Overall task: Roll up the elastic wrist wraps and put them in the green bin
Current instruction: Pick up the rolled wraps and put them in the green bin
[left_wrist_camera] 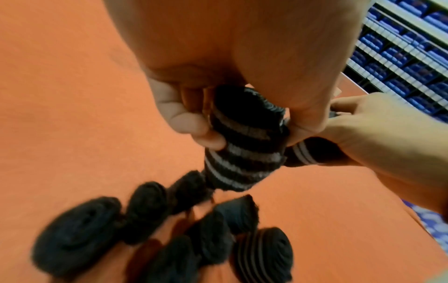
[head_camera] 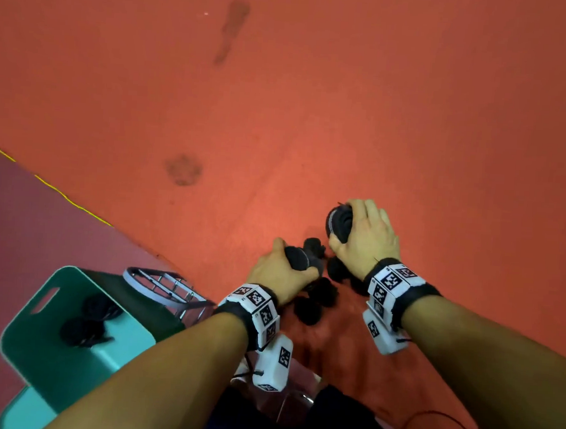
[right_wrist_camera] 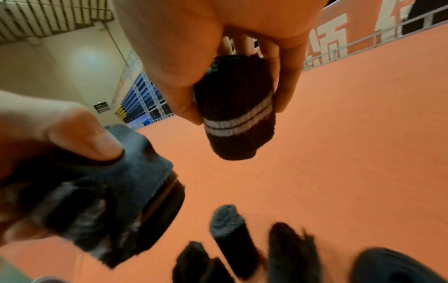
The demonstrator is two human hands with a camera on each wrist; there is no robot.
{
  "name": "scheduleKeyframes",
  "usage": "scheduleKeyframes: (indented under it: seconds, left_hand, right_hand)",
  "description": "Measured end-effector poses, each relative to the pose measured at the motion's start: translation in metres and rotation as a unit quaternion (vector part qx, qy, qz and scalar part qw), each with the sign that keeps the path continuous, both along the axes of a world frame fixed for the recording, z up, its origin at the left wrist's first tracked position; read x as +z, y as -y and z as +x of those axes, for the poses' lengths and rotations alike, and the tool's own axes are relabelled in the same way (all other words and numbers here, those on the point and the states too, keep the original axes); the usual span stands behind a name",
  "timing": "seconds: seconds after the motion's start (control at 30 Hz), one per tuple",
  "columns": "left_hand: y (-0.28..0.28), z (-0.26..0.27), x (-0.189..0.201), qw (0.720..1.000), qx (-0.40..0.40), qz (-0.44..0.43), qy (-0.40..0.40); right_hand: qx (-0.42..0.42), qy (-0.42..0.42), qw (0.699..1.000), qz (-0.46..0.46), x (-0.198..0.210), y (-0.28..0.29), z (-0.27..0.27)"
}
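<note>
Right of the green bin [head_camera: 34,302], each hand grips one rolled wrap [head_camera: 339,222] — left hand [head_camera: 280,269], right hand [head_camera: 366,234], fingers curled round the middle. Soft, light, springy knit, likely to unroll — so squeezing across the coil seems safest.

a wire basket [head_camera: 167,288] sits on the stained orange floor [head_camera: 315,100].

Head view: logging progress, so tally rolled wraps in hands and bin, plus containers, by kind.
Black striped rolled elastic wraps held in left hand and right hand: 2
Black rolled wraps in bin: 2
Green plastic bin: 1
Metal wire basket: 1
Total: 6; floor pile too blurred to count.
</note>
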State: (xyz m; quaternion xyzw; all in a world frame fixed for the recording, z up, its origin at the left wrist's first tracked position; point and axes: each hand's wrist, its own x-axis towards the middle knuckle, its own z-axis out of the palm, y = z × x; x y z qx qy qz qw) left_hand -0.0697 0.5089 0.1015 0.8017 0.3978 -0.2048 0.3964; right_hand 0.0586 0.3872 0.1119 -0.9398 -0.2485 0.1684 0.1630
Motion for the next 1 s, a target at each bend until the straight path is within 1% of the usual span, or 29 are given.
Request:
scheduleKeyframes:
  seconds: [0.1, 0.23, 0.33, 0.4, 0.5, 0.57, 0.63, 0.7, 0.8, 0.9, 1.0]
  left_hand:
    - [-0.043, -0.035, 0.008, 0.997, 0.062, 0.018, 0.042]
    - [-0.104, -0.096, 0.019, 0.986, 0.14, 0.043, 0.078]
    - [-0.15, -0.154, 0.021, 0.971, 0.21, 0.071, 0.087]
    - [-0.18, -0.197, 0.021, 0.955, 0.265, 0.092, 0.095]
    - [-0.219, -0.265, 0.014, 0.927, 0.342, 0.127, 0.085]
    - [-0.238, -0.309, 0.007, 0.91, 0.387, 0.138, 0.06]
    - [-0.25, -0.347, -0.004, 0.9, 0.414, 0.131, 0.023]
    - [-0.259, -0.376, -0.018, 0.904, 0.411, 0.115, -0.03]
    - [-0.268, -0.398, -0.041, 0.916, 0.378, 0.083, -0.102]
    - [-0.273, -0.398, -0.063, 0.934, 0.31, 0.062, -0.164]
    - [-0.269, -0.389, -0.081, 0.949, 0.238, 0.078, -0.192]
  right_hand:
    - [0.036, 0.013, 0.999, 0.022, 0.008, -0.042, -0.031]
    - [0.116, 0.019, 0.992, 0.043, 0.012, -0.114, -0.085]
    - [0.181, 0.011, 0.981, 0.072, 0.012, -0.176, -0.133]
    - [0.228, -0.006, 0.969, 0.091, 0.011, -0.219, -0.169]
    - [0.287, -0.04, 0.95, 0.119, 0.008, -0.278, -0.225]
    - [0.322, -0.064, 0.934, 0.14, 0.001, -0.309, -0.263]
    - [0.359, -0.088, 0.918, 0.14, -0.01, -0.331, -0.299]
    - [0.404, -0.1, 0.903, 0.105, -0.024, -0.344, -0.33]
    - [0.465, -0.1, 0.88, 0.011, -0.047, -0.358, -0.359]
    - [0.49, -0.111, 0.86, -0.086, -0.072, -0.368, -0.374]
    - [0.514, -0.087, 0.837, -0.165, -0.092, -0.373, -0.381]
